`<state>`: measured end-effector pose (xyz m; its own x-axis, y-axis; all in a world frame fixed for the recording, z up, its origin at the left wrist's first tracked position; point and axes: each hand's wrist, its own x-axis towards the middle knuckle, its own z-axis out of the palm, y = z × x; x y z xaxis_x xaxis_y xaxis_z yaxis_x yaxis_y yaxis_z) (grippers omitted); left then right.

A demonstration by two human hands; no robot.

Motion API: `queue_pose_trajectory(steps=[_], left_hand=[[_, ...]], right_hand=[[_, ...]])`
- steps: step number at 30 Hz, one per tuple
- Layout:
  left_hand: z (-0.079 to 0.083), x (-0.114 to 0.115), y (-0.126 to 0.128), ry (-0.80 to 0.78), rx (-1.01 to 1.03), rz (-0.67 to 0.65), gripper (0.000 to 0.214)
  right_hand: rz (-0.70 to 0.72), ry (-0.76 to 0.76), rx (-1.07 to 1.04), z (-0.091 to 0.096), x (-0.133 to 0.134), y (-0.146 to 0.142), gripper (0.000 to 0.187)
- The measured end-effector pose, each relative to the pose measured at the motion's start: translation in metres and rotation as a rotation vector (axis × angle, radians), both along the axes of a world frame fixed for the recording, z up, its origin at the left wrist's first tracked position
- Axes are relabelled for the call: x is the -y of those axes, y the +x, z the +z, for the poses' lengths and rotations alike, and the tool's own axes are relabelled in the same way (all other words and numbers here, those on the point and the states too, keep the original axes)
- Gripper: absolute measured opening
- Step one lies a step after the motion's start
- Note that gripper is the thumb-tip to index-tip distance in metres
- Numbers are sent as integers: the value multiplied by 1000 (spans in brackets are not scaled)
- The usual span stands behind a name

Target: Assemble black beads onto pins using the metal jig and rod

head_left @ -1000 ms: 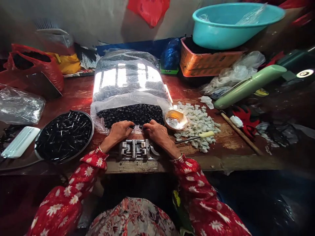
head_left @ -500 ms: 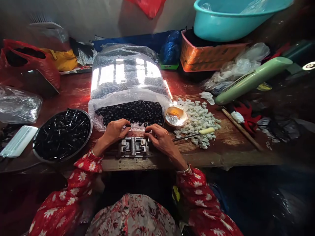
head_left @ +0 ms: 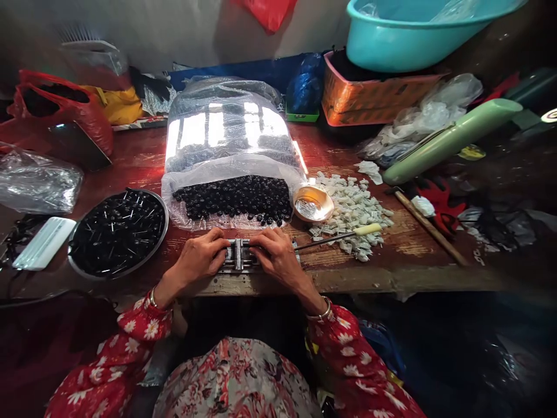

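Observation:
A small metal fixture [head_left: 238,255] with rods and a central bar sits at the table's front edge. My left hand [head_left: 198,256] is at its left end, thumb and fingers pinched together. My right hand [head_left: 278,255] is at its right end, also pinched. Anything between the fingertips is too small or hidden to make out. Just beyond the hands, small black round parts [head_left: 235,197] spill from the mouth of a clear plastic bag [head_left: 187,162]. A tool with a thin metal shaft and pale yellow handle [head_left: 368,230] lies right of my right hand.
Left, a round metal tray [head_left: 166,223] holds black parts and thin pins. A bowl [head_left: 314,218] with shiny thin pieces stands beside heaped whitish pieces [head_left: 369,209]. Further right lie a wooden-handled hammer [head_left: 430,229] and green tube [head_left: 452,139]. An orange basket [head_left: 374,101] supports a turquoise basin [head_left: 391,40].
Both hands have come down and towards me from the bag's edge onto the two ends of the metal fixture. The whole view has shifted slightly.

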<state>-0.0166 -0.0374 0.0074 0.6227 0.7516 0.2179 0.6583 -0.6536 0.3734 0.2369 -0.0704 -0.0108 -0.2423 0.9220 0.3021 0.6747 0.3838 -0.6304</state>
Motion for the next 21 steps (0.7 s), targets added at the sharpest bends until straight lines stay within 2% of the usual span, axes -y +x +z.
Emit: queue_pose_trajectory(steps=[6, 14, 18, 21], left_hand=[[-4, 3, 3, -64, 186, 91, 19], [-10, 4, 5, -340, 413, 170, 13], [-10, 7, 8, -362, 451, 205, 13], [-12, 8, 12, -351, 462, 240, 13]], right_hand=[[-35, 44, -130, -6, 4, -1, 8], [-112, 34, -6, -8, 5, -8, 8], [-121, 18, 5, -6, 5, -11, 12], [-146, -18, 38, -3, 4, -13, 8]])
